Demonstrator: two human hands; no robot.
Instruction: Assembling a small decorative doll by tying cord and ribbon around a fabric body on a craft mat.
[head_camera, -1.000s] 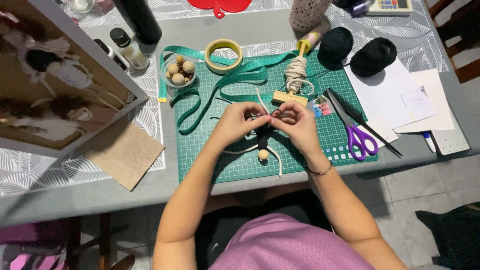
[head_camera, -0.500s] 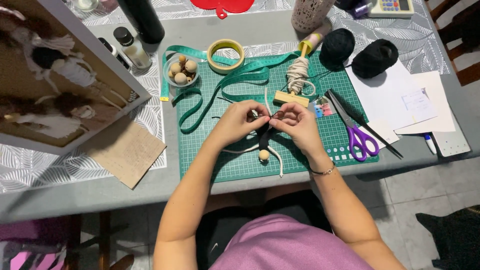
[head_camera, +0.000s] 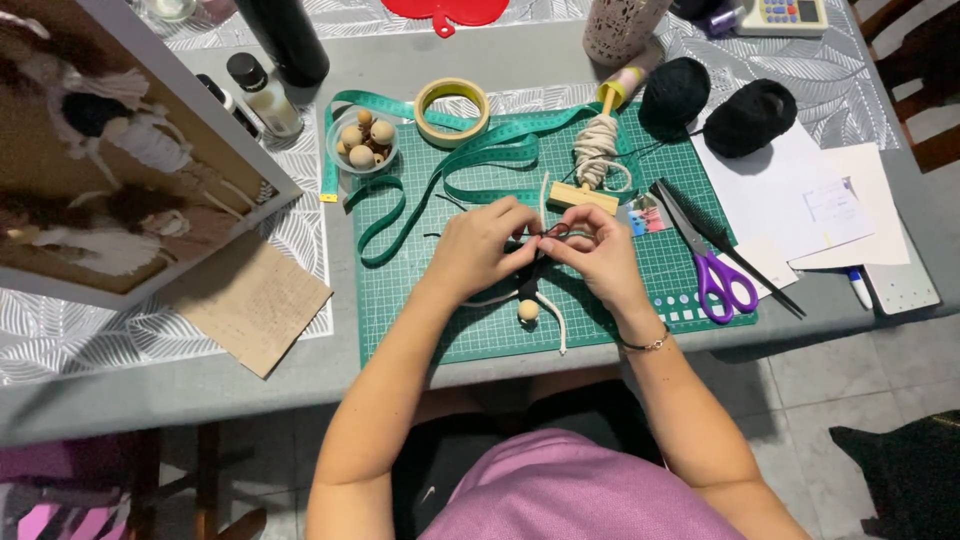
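Over the green cutting mat (head_camera: 420, 320), my left hand (head_camera: 480, 245) and my right hand (head_camera: 595, 250) meet, fingertips pinching a thin dark thread on a small cord doll (head_camera: 530, 300). The doll has a wooden bead head, a dark wrapped body and cream cord limbs; it lies under my fingers, mostly hidden. A cream cord end (head_camera: 545, 195) sticks up between my hands. Just beyond my hands stands a wooden spool of cream cord (head_camera: 592, 160).
Purple-handled scissors (head_camera: 715, 265) and a black comb lie right of my hands. A green measuring tape (head_camera: 470, 160), a tape roll (head_camera: 452, 103), a bowl of wooden beads (head_camera: 362, 143), two black yarn balls (head_camera: 715, 105), papers (head_camera: 800, 200), bottles and a framed doll picture (head_camera: 110, 150) surround the mat.
My hands stay pinched together over the doll; the fingers have shifted only slightly. The view has drifted a little.
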